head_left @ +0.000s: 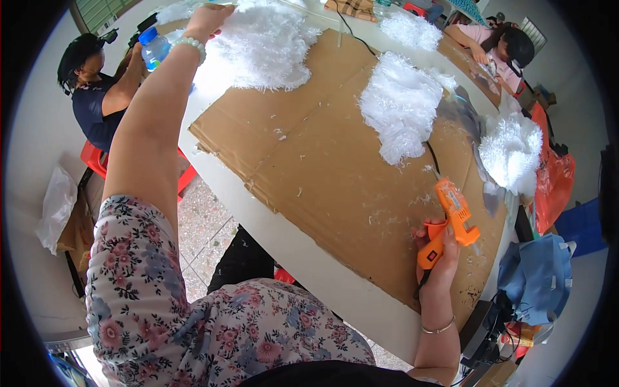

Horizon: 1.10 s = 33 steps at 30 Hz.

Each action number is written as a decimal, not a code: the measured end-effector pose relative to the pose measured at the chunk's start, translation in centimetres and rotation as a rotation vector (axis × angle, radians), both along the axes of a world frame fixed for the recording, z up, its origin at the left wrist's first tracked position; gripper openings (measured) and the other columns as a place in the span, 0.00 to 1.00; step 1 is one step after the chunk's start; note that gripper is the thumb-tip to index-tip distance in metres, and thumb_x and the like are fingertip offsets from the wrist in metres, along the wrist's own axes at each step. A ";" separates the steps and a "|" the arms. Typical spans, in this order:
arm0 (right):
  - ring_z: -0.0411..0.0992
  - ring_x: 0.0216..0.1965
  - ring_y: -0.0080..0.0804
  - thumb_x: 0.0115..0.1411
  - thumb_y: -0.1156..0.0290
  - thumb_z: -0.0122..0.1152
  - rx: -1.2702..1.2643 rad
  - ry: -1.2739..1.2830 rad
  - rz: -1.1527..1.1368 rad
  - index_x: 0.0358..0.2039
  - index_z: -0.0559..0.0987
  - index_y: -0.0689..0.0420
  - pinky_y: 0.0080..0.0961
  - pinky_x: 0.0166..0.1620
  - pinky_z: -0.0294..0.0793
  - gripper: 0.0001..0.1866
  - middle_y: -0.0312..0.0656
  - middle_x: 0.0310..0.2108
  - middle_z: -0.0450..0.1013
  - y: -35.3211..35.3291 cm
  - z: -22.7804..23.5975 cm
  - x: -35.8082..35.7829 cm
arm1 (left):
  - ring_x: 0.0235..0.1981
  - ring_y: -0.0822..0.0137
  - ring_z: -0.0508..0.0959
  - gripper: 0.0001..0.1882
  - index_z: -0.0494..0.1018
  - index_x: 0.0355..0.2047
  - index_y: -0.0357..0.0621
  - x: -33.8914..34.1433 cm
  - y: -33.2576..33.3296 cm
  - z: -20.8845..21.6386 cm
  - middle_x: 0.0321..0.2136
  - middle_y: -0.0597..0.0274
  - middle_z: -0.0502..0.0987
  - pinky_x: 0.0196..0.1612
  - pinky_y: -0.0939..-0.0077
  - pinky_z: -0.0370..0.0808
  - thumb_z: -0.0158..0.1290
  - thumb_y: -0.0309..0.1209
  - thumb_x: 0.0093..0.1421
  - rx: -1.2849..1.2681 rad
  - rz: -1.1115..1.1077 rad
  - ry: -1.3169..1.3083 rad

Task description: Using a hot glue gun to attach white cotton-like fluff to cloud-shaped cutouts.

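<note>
In my right hand (438, 255) is an orange hot glue gun (454, 209), its fingers wrapped round the handle and its nozzle pointing away from me over the cardboard. My left hand (209, 20) reaches far across the table at the upper left, fingers stretched out beside a large heap of white fluffy fringe material (267, 48). Nothing shows clearly between those fingers, and the fingertips are partly turned from view. Beyond the glue gun lies another white fluffy piece (401, 103), flat on the cardboard sheet (309, 174).
A blue-capped bottle (153, 50) stands by my left forearm. More white bundles (511, 151) lie at the right, near a red plastic bag (553, 174) and a blue bag (536, 277). A dark cable (433, 158) runs near the glue gun. Two people sit at the table's far sides.
</note>
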State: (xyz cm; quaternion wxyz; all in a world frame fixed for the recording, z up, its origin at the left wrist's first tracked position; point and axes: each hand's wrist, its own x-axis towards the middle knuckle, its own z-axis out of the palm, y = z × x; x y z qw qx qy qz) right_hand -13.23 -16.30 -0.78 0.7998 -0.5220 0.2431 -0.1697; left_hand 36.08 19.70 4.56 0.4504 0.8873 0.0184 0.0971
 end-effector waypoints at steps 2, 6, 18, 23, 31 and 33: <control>0.70 0.33 0.28 0.61 0.59 0.51 0.003 0.011 -0.013 0.42 0.70 0.60 0.36 0.47 0.71 0.17 0.43 0.37 0.71 0.1 0.1 0.1 | 0.25 0.74 0.73 0.25 0.74 0.49 0.50 2.1 2.4 -0.9 0.28 0.68 0.76 0.28 0.78 0.71 0.53 0.51 0.55 0.172 -0.004 -0.099; 0.70 0.34 0.29 0.62 0.62 0.50 0.009 -0.009 -0.020 0.42 0.70 0.61 0.37 0.47 0.72 0.15 0.44 0.37 0.70 0.3 0.0 0.0 | 0.36 0.64 0.79 0.22 0.78 0.42 0.48 3.2 4.5 -1.4 0.32 0.60 0.81 0.40 0.72 0.74 0.55 0.47 0.53 0.424 0.095 -0.468; 0.70 0.33 0.25 0.65 0.62 0.46 0.042 -0.036 0.024 0.38 0.71 0.61 0.34 0.46 0.73 0.14 0.42 0.36 0.71 -0.5 -0.7 0.5 | 0.29 0.58 0.78 0.14 0.76 0.31 0.40 -14.4 -17.7 -1.6 0.27 0.52 0.78 0.36 0.69 0.74 0.56 0.40 0.56 0.336 -0.663 -0.504; 0.71 0.32 0.26 0.65 0.63 0.47 0.098 -0.032 0.041 0.38 0.72 0.62 0.31 0.43 0.73 0.14 0.42 0.35 0.71 -0.5 -0.5 0.6 | 0.29 0.58 0.78 0.19 0.76 0.31 0.42 -22.4 -23.1 -3.0 0.26 0.55 0.78 0.35 0.67 0.74 0.57 0.47 0.53 0.560 -0.902 -0.274; 0.71 0.29 0.27 0.64 0.64 0.49 0.118 -0.023 0.041 0.37 0.72 0.62 0.29 0.39 0.73 0.13 0.42 0.33 0.72 -0.5 -0.2 1.1 | 0.29 0.61 0.77 0.19 0.76 0.32 0.43 -25.0 -25.6 -5.8 0.25 0.57 0.77 0.33 0.69 0.73 0.57 0.47 0.52 0.656 -0.885 -0.012; 0.71 0.29 0.28 0.64 0.64 0.49 0.116 -0.018 0.038 0.37 0.72 0.61 0.29 0.39 0.73 0.12 0.41 0.33 0.72 -0.5 -0.3 1.3 | 0.28 0.66 0.76 0.15 0.75 0.32 0.40 -24.6 -25.1 -6.9 0.25 0.59 0.76 0.33 0.73 0.72 0.56 0.41 0.56 0.598 -1.032 -0.236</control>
